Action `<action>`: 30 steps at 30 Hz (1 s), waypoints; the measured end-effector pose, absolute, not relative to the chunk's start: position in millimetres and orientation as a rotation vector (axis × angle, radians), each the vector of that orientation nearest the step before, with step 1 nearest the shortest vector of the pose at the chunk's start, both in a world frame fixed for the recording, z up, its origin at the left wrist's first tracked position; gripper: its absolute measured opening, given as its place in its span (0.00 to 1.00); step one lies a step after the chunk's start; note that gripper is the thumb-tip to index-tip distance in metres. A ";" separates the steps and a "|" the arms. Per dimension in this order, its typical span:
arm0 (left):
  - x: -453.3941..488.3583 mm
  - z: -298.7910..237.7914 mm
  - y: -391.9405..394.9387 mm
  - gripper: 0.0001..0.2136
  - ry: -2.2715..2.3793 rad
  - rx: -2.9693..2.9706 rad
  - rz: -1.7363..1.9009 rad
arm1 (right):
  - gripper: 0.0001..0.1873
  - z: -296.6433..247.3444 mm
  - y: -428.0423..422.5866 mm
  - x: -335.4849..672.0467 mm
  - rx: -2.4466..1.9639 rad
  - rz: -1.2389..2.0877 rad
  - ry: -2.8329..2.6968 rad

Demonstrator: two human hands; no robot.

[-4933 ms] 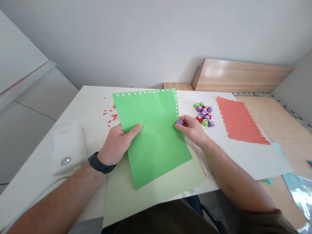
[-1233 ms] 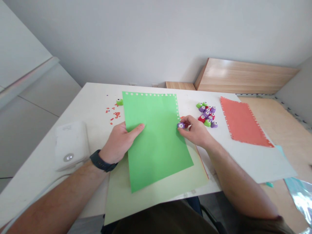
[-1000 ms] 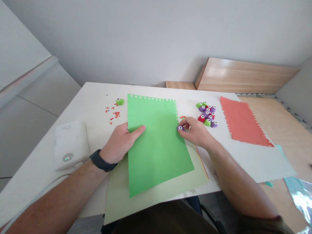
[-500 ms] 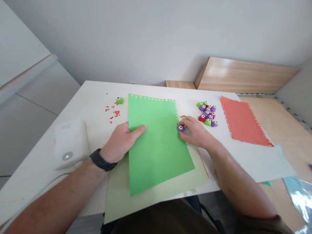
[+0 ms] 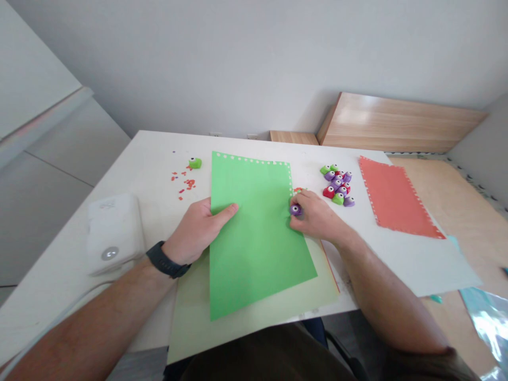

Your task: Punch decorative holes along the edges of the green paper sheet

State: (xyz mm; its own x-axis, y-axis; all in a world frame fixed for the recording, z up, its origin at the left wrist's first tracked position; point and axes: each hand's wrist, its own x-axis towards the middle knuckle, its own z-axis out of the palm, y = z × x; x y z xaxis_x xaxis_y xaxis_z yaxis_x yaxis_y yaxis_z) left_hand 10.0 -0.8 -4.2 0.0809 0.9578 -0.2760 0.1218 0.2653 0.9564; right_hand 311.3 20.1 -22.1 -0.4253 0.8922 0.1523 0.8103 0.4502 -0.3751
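Desk (image 5: 154, 148): left hand (image 5: 196, 230) on green sheet (image 5: 254, 248), right hand (image 5: 317, 217) pinching one punch (image 5: 295, 209)

Left forearm (image 5: 91, 312) enters from 7 o'clock. Left hand (image 5: 196, 228) lies flat and open, palm down, thumb extended toward 3 o'clock. Right forearm (image 5: 389, 296) enters from 5 o'clock. Right hand (image 5: 315, 216) is palm down, knuckles raised, fingers (image 5: 302, 200) curled and drawn together toward 9 o'clock. Hands are well apart.
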 end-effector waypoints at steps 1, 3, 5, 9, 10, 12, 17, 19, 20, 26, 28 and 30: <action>10.1 -3.8 -0.6 0.23 1.335 1.126 0.874 | 0.10 -22.0 19.8 311.0 -1.455 0.344 -2.379; 10.4 -2.7 -0.4 0.23 1.340 1.130 0.864 | 0.10 -21.7 19.4 310.6 -1.465 0.335 -2.374; 10.6 -2.0 -0.3 0.23 1.346 1.141 0.857 | 0.10 -21.3 19.4 310.3 -1.473 0.341 -2.369; 9.8 -3.1 -1.0 0.24 1.343 1.169 0.848 | 0.09 -19.8 19.4 310.0 -1.473 0.366 -2.367; 9.5 -3.6 -1.1 0.24 1.340 1.170 0.848 | 0.09 -19.5 19.4 310.0 -1.469 0.365 -2.364; 8.9 -4.3 -1.5 0.24 1.334 1.166 0.845 | 0.09 -19.1 19.3 310.1 -1.460 0.362 -2.364; 9.2 -2.2 -1.6 0.25 1.347 1.131 0.865 | 0.09 -17.1 18.2 310.3 -1.414 0.386 -2.375; 9.9 -1.1 -1.4 0.25 1.350 1.102 0.882 | 0.10 -15.4 17.2 310.3 -1.397 0.384 -2.368; 10.3 -0.7 -1.3 0.26 1.349 1.090 0.884 | 0.10 -14.5 16.8 310.5 -1.391 0.381 -2.367; 11.6 -0.1 -1.6 0.23 1.370 1.096 0.898 | 0.13 -12.6 15.6 313.4 -1.386 0.420 -2.371; 11.6 -0.3 -2.0 0.23 1.372 1.087 0.900 | 0.14 -12.6 15.7 314.2 -1.390 0.429 -2.361; 11.4 -0.5 -2.2 0.23 1.372 1.066 0.906 | 0.14 -12.3 15.7 314.7 -1.389 0.430 -2.356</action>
